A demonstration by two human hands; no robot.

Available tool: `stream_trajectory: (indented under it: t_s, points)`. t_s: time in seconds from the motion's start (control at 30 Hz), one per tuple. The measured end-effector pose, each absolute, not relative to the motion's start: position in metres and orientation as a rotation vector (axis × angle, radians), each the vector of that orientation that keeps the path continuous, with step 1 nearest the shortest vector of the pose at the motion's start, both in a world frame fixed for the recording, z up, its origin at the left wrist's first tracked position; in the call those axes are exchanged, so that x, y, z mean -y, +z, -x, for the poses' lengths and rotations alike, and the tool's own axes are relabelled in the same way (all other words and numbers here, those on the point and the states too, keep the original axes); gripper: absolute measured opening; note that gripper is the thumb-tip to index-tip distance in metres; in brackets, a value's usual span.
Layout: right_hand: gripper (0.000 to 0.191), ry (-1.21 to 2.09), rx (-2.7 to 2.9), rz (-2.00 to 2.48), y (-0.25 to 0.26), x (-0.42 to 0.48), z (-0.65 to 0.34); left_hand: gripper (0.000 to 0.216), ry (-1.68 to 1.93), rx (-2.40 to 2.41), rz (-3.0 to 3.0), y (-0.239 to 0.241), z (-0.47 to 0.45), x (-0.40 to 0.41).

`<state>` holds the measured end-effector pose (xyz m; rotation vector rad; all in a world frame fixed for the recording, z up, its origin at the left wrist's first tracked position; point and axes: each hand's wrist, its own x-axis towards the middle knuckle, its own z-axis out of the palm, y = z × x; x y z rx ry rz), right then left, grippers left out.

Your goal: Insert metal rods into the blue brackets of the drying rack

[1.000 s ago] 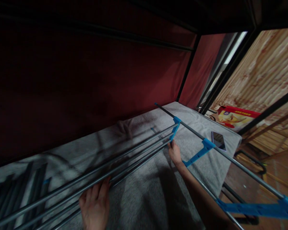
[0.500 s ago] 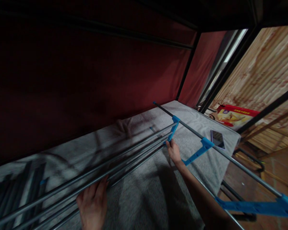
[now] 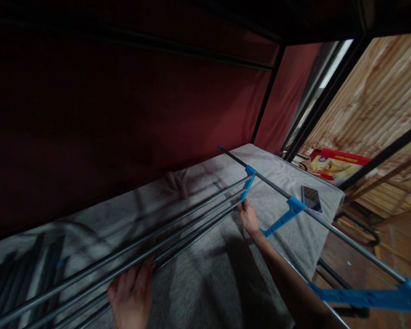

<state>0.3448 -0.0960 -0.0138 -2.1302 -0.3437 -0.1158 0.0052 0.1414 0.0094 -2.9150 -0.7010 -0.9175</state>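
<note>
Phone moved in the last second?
No. The phone keeps its place against the right corner of the grey cloth; no visible shift either way.

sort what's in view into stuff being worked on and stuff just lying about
Being worked on:
- long grey tubes, left hand at them
- blue bracket at their far end, right hand at its lower end
- crossing pole carrying that bracket
- probably the dark tubes at left, untouched

Just lying about:
- phone on the cloth
- red-and-yellow printed item beyond it
</note>
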Motion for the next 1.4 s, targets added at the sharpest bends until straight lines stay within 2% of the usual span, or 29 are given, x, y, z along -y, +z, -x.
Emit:
stream_trajectory:
  t_s: [0.47, 1.23, 1.4]
  points:
    - [0.025, -0.109, 0.356, 2.141, -0.012, 0.096, -0.344, 0.038, -0.999, 0.678, 2.892, 0.011, -0.006, -0.142]
    - [0.043, -0.102, 0.336, 2.182, -0.009, 0.093, -0.342, 0.037, -1.155, 0.633, 2.868, 0.007, -0.011, -0.147]
    - [0.044, -0.116, 0.337, 2.166, -0.011, 0.093, -0.343, 0.044, -1.223, 0.596, 2.841, 0.007, -0.013, -0.148]
